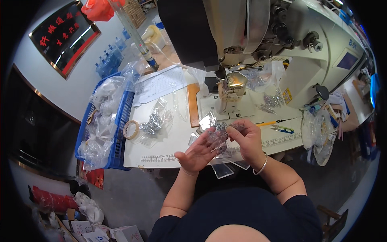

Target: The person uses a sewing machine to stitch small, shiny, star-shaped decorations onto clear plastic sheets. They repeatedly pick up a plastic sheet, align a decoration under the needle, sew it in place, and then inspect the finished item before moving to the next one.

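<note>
A small clear plastic bag with silvery bits in it [220, 136] is up in front of the sewing machine [314, 60], above the table's near edge. My right hand [248, 141] pinches its right side between thumb and fingers. Palm up, my left hand [196, 154] is open with its fingers stretched out against the bag's left side. The fingertips are partly hidden by the bag and its glare. Behind it stand the machine's needle area and metal bed [231, 107].
At left on the white table lie a tape roll [131, 130] and a bag of silvery pieces [152, 123]. A blue basket [128, 109] of plastic bags stands beside them. Right of my hands are thread snips [282, 129] and an orange pencil-like stick [267, 123]. Papers [159, 84] lie farther back.
</note>
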The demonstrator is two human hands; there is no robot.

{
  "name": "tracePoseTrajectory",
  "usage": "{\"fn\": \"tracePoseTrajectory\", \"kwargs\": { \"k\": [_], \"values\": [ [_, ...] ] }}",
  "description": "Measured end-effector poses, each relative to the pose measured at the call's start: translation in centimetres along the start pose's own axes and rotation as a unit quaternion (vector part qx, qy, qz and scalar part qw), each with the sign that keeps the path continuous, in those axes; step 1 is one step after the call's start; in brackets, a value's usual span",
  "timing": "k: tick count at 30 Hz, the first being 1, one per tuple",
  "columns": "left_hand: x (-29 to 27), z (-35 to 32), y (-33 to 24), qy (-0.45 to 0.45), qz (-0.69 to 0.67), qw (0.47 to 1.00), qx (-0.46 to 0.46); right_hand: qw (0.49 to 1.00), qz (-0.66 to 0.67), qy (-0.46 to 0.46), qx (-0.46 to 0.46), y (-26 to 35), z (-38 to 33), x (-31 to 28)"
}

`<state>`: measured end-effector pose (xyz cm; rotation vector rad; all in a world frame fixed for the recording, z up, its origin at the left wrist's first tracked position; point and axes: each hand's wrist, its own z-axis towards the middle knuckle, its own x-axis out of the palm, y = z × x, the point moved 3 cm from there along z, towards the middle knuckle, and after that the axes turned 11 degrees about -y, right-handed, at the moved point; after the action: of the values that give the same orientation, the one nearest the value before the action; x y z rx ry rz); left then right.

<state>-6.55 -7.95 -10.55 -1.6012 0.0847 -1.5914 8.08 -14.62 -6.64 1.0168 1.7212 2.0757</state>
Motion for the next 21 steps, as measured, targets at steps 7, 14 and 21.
{"fn": "tracePoseTrajectory", "kwargs": {
  "k": [7,14,21],
  "values": [
    [2.1,-0.1,2.5,-0.037,0.264,0.954,0.134,0.996,0.072,-0.025,0.036,-1.4,0.8,-0.7],
    [2.3,1.0,1.6,-0.214,0.228,0.941,0.127,0.998,0.052,-0.028,-0.009,-0.6,-0.6,0.3],
    [2.9,1.4,2.2,-0.301,0.096,0.932,0.18,0.995,0.102,-0.019,-0.006,-1.4,-0.9,0.5]
  ]
}}
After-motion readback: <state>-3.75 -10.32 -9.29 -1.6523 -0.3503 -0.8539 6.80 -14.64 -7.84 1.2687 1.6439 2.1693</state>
